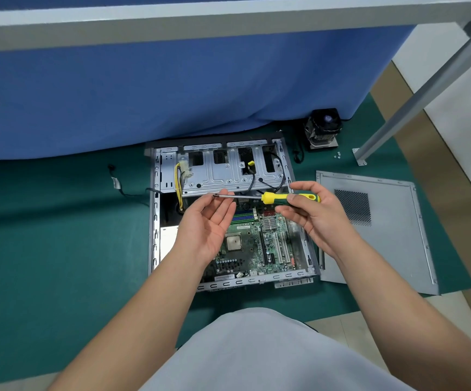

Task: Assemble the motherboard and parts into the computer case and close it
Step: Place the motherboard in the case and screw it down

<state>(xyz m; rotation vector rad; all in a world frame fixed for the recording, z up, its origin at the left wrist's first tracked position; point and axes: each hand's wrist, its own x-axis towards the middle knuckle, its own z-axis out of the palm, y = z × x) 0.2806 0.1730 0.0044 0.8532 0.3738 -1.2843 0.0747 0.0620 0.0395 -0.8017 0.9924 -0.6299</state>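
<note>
An open grey computer case (155, 221) lies flat on the green mat, with the green motherboard (256, 249) inside its lower half. My right hand (316, 218) grips the yellow and green handle of a screwdriver (282, 197), held level above the case. My left hand (210, 221) is palm up, thumb and forefinger pinching the tip of the metal shaft. Whether a screw sits at the tip is too small to tell. The grey side panel (392, 235) lies flat to the right of the case. A CPU cooler with fan (324, 128) stands behind the case at the right.
A green mat (59, 249) covers the floor. A blue cloth (172, 94) hangs from a table behind the case. A grey table leg (414, 103) slants down to a foot by the cooler. A few small screws (338, 155) lie near it. A black cable (124, 190) trails left of the case.
</note>
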